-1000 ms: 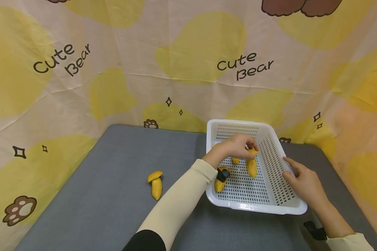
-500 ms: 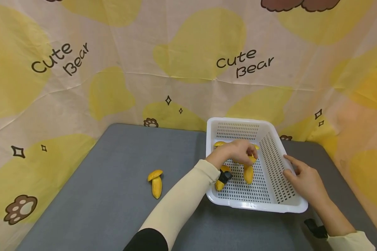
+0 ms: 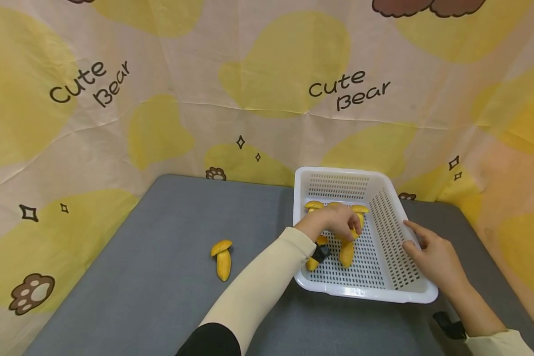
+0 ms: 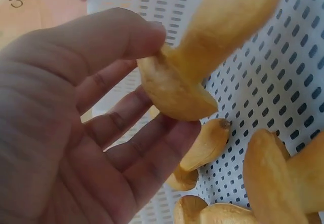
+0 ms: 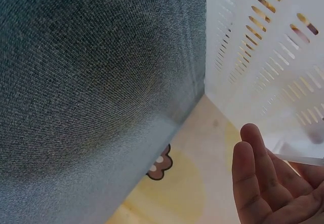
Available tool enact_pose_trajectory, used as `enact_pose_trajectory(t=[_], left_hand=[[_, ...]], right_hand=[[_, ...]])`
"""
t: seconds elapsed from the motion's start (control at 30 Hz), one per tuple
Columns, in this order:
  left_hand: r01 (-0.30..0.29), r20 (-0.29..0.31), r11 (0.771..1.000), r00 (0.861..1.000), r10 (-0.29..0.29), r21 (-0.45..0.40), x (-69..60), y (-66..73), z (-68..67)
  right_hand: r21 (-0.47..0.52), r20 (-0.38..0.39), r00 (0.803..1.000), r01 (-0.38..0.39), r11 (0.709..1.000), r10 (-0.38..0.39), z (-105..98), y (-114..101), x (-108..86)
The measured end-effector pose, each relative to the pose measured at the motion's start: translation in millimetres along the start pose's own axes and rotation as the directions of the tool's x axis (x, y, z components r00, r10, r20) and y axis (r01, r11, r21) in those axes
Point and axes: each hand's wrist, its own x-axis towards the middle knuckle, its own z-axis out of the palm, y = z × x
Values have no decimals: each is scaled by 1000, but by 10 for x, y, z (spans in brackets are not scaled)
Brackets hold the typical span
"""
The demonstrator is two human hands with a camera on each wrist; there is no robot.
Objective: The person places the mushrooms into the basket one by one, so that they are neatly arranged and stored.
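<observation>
My left hand [image 3: 338,220] is inside the white plastic basket [image 3: 378,296]. Thumb and fingers pinch the cap of a yellow mushroom [image 3: 346,254], whose stem points toward the basket's near side. The left wrist view shows this mushroom [image 4: 217,31] close up, cap between thumb and fingertips. Other mushrooms lie in the basket: one at the back left [image 3: 314,204], one at the back right [image 3: 359,209], and another partly hidden by the wrist camera [image 3: 322,253]. My right hand [image 3: 436,257] holds the basket's right rim, thumb over it and fingers [image 5: 245,168] along the outer wall.
One more yellow mushroom [image 3: 223,259] lies on the grey tabletop [image 3: 169,296], left of the basket. Behind the table hangs a patterned cloth [image 3: 267,74] with yellow patches and lettering. The basket stands near the table's back edge.
My left hand has drawn the pinched mushroom slightly toward me and to the left inside the basket, uncovering mushrooms at the back. The right hand stays on the rim.
</observation>
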Motion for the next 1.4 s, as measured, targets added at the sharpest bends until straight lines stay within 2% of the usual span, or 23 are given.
enact_pose_trajectory(t=[0.2,0.57,1.4], left_hand=[[11,26,1000,1000,-11,-3,-5,-31,26],[94,95,995,991,-90,-38,-7,-47,72],[112,87,993,990,-107,-48,35,-99,91]], right_hand=[[6,12,1000,-2,1000,2,-2,10,7],[9,1,1000,-17,1000,17,10,12,-16],[18,13,999,-36,999,36,22,24,1]])
